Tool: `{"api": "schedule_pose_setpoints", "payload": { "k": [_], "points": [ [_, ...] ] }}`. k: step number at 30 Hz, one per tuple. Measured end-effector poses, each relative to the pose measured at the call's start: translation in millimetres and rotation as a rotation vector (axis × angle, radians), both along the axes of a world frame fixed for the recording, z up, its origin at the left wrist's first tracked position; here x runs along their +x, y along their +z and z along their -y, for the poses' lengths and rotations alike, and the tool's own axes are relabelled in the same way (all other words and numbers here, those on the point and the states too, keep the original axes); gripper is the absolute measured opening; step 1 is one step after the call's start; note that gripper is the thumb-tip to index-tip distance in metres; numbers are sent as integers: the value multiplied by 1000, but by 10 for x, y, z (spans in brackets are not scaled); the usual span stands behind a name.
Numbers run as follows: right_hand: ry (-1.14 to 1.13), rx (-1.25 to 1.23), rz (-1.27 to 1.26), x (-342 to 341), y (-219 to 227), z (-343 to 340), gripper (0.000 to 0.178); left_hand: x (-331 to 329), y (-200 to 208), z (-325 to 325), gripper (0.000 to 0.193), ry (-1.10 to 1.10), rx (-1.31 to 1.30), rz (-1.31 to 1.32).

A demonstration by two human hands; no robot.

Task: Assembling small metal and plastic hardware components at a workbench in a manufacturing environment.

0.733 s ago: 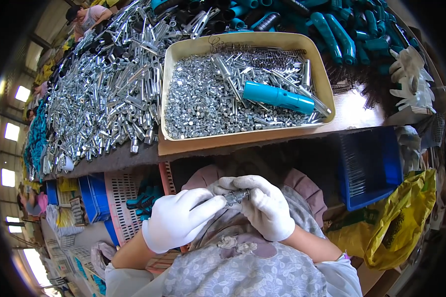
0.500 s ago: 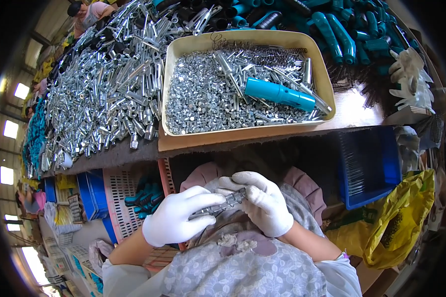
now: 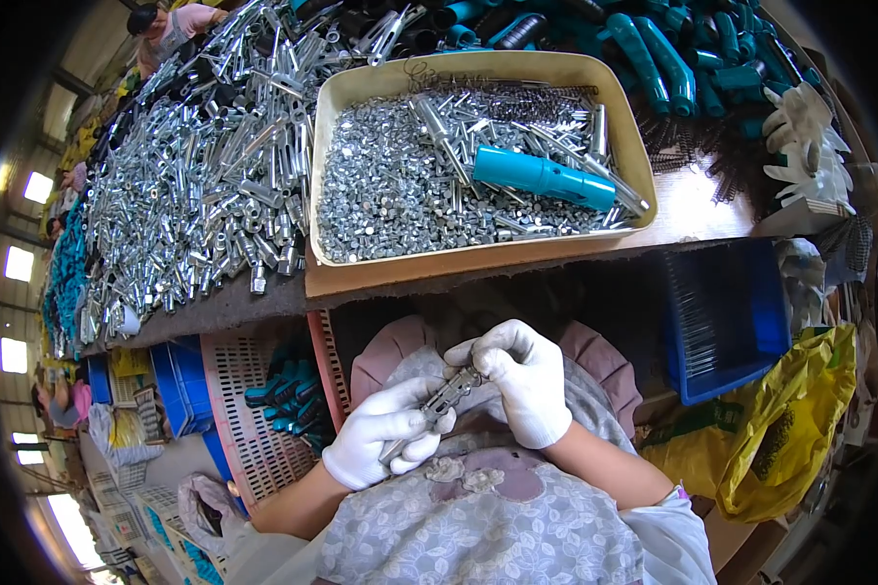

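Observation:
My left hand [image 3: 385, 436], in a white glove, is wrapped round a slotted metal tube [image 3: 447, 394] with a spring along it, held tilted above my lap. The gloved right hand [image 3: 525, 382] is closed at the tube's upper end, thumb and forefinger pinched together. Whatever small piece may sit in that pinch is too small to make out. Above the hands, on the bench, stands a cream tray [image 3: 316, 210] full of small metal pieces. A teal plastic tube [image 3: 544, 177] lies across the metal parts in it.
Loose metal tubes [image 3: 195, 185] are heaped left of the tray, teal handles [image 3: 654, 63] behind it. White gloves [image 3: 807, 146] lie at the right. Below the bench are a blue bin [image 3: 683, 385], a yellow sack [image 3: 800, 429] and a pink crate [image 3: 249, 429]. Another person [image 3: 171, 34] is at far left.
My left hand has slid down toward the tube's lower end, exposing more of its slotted part. My right hand has risen slightly and now pinches at the upper end.

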State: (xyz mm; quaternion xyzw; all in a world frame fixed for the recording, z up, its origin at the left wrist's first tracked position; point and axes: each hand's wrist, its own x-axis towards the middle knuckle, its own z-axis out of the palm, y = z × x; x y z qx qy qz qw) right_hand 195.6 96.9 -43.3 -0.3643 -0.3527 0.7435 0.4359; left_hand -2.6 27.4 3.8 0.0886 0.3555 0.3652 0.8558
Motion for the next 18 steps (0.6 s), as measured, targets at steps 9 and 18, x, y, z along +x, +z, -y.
{"api": "schedule_pose_setpoints", "payload": {
  "k": [9, 18],
  "points": [
    [7, 33, 221, 75, 34, -138, 18, 121, -239, -15, 61, 22, 103, -81],
    [-39, 21, 53, 77, -248, -95, 19, 7, -1170, -25, 69, 236, 338, -139]
  ]
}}
